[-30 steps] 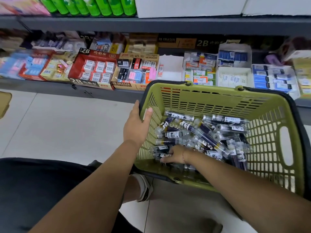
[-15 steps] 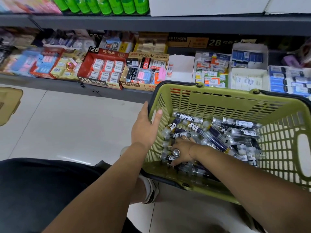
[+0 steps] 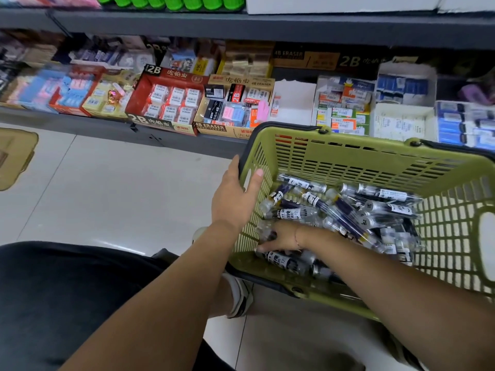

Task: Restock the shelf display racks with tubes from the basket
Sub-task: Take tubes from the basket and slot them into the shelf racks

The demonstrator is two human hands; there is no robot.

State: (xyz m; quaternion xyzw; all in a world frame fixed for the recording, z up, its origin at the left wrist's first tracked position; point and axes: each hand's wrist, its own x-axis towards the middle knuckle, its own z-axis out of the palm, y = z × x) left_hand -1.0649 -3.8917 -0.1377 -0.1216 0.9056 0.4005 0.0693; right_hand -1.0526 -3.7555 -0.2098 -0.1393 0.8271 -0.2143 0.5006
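Observation:
An olive-green plastic basket sits on the floor in front of the low shelf. Several clear tubes with dark refills and white labels lie piled in it. My left hand grips the basket's left rim, thumb inside and fingers outside. My right hand is down in the near-left corner of the basket, its fingers curled over a tube among the pile; the palm side is hidden.
The bottom shelf holds open display boxes: a red 2B eraser box, a 4B eraser box, a white box and blue-and-white packs. My shoe is beside the basket. A tan mat lies far left.
My right hand, raised with a tube's cap showing half a second ago, has dropped back low into the near-left corner. My left hand kept hold of the rim; the view shifted left.

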